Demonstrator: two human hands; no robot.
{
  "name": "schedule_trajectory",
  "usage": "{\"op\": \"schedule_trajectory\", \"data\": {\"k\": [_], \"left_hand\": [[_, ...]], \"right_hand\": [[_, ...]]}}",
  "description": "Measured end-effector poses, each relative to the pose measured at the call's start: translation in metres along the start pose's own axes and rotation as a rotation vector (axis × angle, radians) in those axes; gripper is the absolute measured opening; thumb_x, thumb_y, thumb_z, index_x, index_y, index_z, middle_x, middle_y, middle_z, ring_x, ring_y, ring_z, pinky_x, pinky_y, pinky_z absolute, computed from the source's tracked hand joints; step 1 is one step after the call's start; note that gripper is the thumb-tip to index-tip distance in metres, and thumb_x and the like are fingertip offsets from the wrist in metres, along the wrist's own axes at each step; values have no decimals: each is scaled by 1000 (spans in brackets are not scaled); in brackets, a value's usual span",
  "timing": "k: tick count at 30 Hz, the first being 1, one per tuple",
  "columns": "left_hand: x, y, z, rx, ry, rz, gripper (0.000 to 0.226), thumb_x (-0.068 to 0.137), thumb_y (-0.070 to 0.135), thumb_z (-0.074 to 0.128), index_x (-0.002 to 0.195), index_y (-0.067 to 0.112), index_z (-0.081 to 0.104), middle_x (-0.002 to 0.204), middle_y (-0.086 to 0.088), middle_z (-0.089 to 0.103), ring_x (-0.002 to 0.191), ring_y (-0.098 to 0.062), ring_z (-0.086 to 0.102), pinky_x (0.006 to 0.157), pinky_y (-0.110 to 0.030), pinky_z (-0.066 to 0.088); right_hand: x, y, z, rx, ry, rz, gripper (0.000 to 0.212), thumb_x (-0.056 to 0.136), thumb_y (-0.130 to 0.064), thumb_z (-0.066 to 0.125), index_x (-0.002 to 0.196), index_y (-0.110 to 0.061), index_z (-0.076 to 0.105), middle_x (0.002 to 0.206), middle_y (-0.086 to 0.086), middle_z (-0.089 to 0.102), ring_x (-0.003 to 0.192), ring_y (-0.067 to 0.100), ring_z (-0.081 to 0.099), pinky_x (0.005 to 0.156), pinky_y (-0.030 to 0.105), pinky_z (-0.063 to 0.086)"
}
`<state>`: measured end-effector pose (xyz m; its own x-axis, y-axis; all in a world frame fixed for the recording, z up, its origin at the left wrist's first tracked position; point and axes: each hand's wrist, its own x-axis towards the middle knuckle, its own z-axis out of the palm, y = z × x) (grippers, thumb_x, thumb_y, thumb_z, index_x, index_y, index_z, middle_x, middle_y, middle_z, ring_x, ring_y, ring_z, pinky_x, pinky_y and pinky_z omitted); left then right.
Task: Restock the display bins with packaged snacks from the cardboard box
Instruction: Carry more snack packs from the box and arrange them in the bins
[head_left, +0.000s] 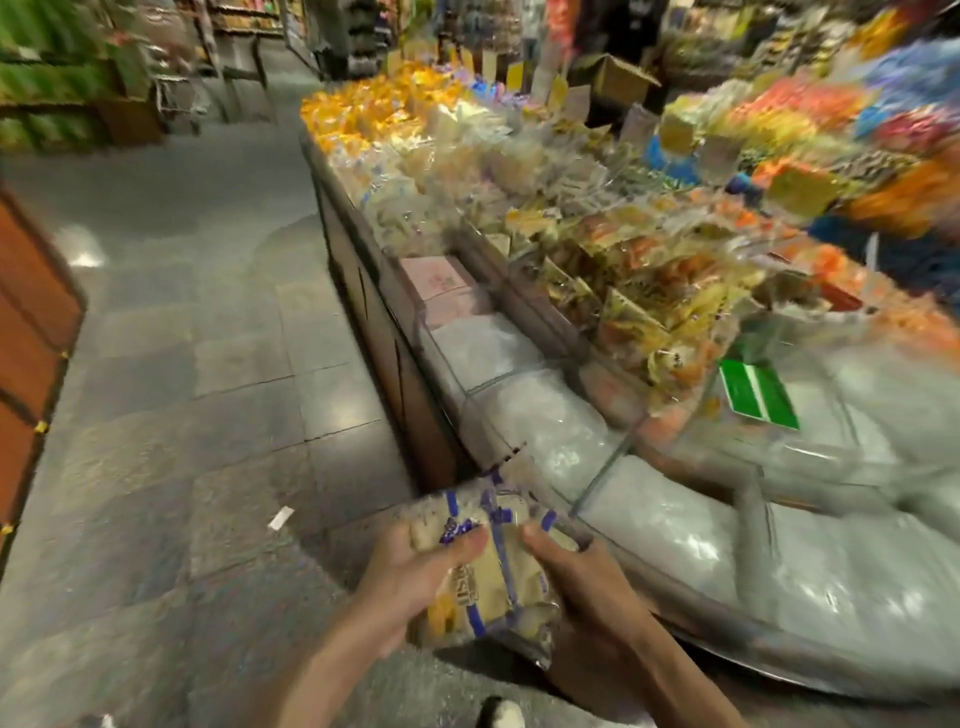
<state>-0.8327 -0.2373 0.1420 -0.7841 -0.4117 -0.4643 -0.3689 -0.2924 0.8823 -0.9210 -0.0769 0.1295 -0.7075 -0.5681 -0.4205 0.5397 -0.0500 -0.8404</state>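
I see the left hand and the right hand low down in front of me. Both hold one snack pack, one hand on each side. The thumbs lie on top of it and the fingers curl under it. The pack is clear with blue stripes, and pale yellow bits show inside. It is up in the air, just beside the near corner of the long desk, not in any bin.

On the desk stand clear bins. The near ones are full of white packs. Behind them is a heap of yellow and orange packs. A green card sticks up between the two. Some pink boxes lie in a bin further along.

Far at the back an open cardboard box sits among the heaps. The grey tile floor runs along the left, with a small white scrap on it. All of it looks blurry, so I cannot read any words
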Motion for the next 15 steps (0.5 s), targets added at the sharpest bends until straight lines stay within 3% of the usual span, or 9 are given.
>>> {"op": "schedule_trajectory", "data": {"k": [3, 5, 7, 10, 11, 13, 15], "left_hand": [[17, 7, 31, 26, -79, 15, 20, 80, 10, 78, 86, 14, 59, 67, 14, 73, 57, 4, 67, 53, -15, 51], [32, 11, 48, 53, -112, 13, 17, 83, 7, 76, 89, 12, 60, 61, 21, 69, 56, 6, 66, 51, -11, 50], [49, 16, 61, 50, -117, 20, 16, 83, 11, 78, 90, 13, 63, 63, 19, 70, 58, 4, 67, 53, -12, 51], [82, 24, 75, 61, -85, 10, 18, 79, 22, 81, 87, 14, 67, 70, 14, 74, 63, 2, 69, 57, -12, 52], [90, 31, 80, 53, -82, -10, 18, 81, 23, 80, 88, 15, 66, 68, 14, 74, 62, 4, 68, 56, -11, 51], [112, 32, 90, 47, -118, -15, 18, 87, 24, 75, 85, 21, 58, 65, 14, 70, 53, 14, 60, 47, -5, 43], [125, 38, 101, 56, -131, -9, 24, 90, 26, 73, 80, 25, 50, 76, 14, 58, 47, 21, 52, 43, -2, 37]], "right_hand": [[-6, -16, -21, 45, 78, -40, 30, 83, -9, 69, 109, 5, 71, 102, 27, 73, 86, 36, 75, 63, 35, 61], [3, -22, -34, 59, 128, -45, 31, 75, -7, 71, 104, 5, 72, 94, 27, 74, 72, 32, 75, 53, 31, 58], [19, -29, -47, 82, 143, -45, 37, 69, -7, 76, 104, 5, 72, 96, 28, 73, 74, 36, 75, 57, 39, 61], [46, -41, -65, 57, 175, -45, 51, 58, -22, 94, 103, -5, 76, 104, 27, 73, 92, 45, 72, 89, 65, 53], [54, -45, -71, 71, 180, -43, 54, 54, -25, 94, 102, -8, 77, 106, 27, 72, 96, 47, 70, 93, 69, 48], [70, -51, -88, 111, 184, -25, 49, 60, -17, 93, 104, -5, 75, 109, 28, 71, 98, 48, 70, 89, 69, 49], [84, -57, -101, 133, 191, -11, 47, 67, -6, 83, 112, 3, 70, 108, 29, 71, 95, 46, 71, 76, 60, 59]]}}
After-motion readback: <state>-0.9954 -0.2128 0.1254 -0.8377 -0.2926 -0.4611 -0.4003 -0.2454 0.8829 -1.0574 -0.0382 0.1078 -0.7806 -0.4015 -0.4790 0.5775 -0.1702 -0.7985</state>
